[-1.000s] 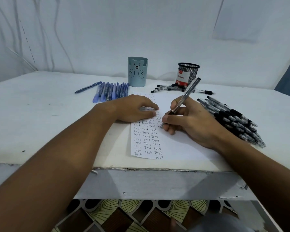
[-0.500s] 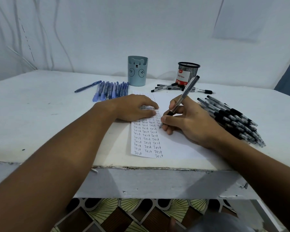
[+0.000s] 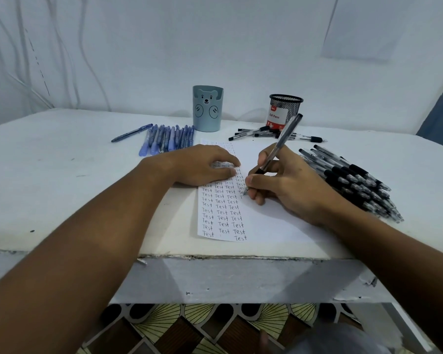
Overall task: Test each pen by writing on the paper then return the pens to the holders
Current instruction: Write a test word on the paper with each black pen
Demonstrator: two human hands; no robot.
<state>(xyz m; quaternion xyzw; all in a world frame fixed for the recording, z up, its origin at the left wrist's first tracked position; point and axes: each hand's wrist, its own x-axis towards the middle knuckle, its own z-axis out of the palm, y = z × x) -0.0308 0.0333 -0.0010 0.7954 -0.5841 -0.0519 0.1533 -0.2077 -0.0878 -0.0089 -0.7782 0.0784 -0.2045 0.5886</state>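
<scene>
White paper (image 3: 271, 221), a flat rectangular sheet filled along its left side with columns of the handwritten word "Test", is laid on the matte, scuffed white tabletop (image 3: 62, 187) near its chipped front edge. The sheet is pressed flat by the left hand (image 3: 202, 168), whose fingers are stretched out and rested on the upper rows of writing. A slim clear-barrelled pen (image 3: 279, 146) with a black rubber grip is pinched by the curled fingers of the right hand (image 3: 289, 185), tilted back toward the wall, with its tip set on the paper at the end of a written row. A heap of similar black-gripped pens (image 3: 353, 182) is piled just beside the right wrist. A row of blue pens (image 3: 166, 139) is lined up at the foot of a smooth teal cylindrical holder (image 3: 207, 108) printed with a bear face. Well apart to its right, a black wire-mesh holder (image 3: 284, 111) with a red and white label is seen, with a few black pens (image 3: 256, 132) scattered at its base.
</scene>
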